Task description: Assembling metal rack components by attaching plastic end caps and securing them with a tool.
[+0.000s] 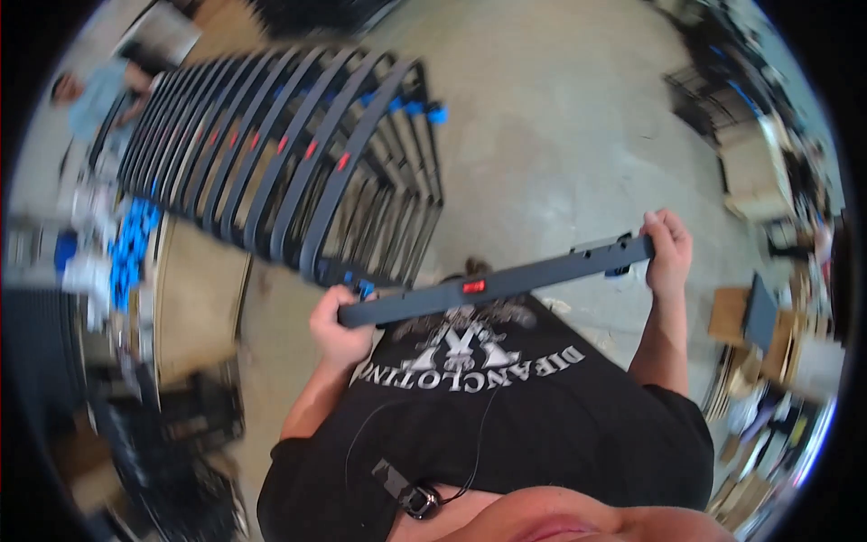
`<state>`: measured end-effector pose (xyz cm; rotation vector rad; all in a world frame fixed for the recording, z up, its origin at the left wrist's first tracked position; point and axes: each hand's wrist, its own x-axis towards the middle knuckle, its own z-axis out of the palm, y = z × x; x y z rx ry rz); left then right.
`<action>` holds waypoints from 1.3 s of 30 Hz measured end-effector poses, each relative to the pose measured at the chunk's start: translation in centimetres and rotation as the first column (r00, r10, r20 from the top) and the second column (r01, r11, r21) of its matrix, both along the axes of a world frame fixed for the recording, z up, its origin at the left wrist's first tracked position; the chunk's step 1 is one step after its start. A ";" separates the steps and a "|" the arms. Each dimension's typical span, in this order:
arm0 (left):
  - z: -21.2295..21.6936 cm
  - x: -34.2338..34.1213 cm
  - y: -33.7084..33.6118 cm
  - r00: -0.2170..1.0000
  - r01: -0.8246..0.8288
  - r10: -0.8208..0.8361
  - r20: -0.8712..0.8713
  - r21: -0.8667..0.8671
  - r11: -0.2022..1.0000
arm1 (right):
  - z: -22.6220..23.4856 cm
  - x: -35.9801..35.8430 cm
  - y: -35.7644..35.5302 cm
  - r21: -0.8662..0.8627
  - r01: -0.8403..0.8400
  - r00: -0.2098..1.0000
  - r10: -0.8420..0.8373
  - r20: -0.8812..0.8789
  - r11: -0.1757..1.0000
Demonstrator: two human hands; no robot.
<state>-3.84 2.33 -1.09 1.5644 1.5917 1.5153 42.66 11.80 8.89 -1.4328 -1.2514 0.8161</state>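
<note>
Head view looks straight down the person's chest at a long dark grey bar (495, 283) carried crosswise in front of the black shirt, one end in each hand. Risk as I judge it: the bar is long and gripped only at its tips, so a swing of either end could knock it against the row of dark curved frames (298, 163) standing just beyond the left hand's fingers, and those frames stand close together, so a bump might tip several at once. A second risk is slip; the bar hangs slanted, higher at the right end, and a loosened grip on that side would let it pivot down toward the concrete floor (542, 126). The left hand (336, 327) has its fingers curled shut around the lower end, thumb side up, close to the nearest frame's foot with its blue clip (364, 289). The right hand (670, 246) has its fingers wrapped tight over the upper end, knuckles outward, beside a notched section of the bar. A small red label sits midway between the two sets of fingers. Stacked cardboard (754, 167) lies well beyond the right fingers, and another person in a light blue top (95, 95) stands past the frames.
</note>
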 end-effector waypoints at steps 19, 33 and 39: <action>-6.3 11.5 1.4 0.521 -0.853 0.833 -0.186 -0.078 0.516 | -11.4 -16.6 36.7 -0.118 -0.824 0.567 0.811 -0.147 0.555; -6.5 8.1 3.9 0.413 -0.909 0.899 -0.145 -0.009 0.416 | -11.2 -21.3 38.9 -0.163 -0.837 0.547 0.810 -0.211 0.523; -5.5 7.3 3.9 0.488 -0.873 0.855 -0.176 -0.129 0.471 | -11.4 -21.7 39.0 -0.144 -0.819 0.567 0.822 -0.051 0.556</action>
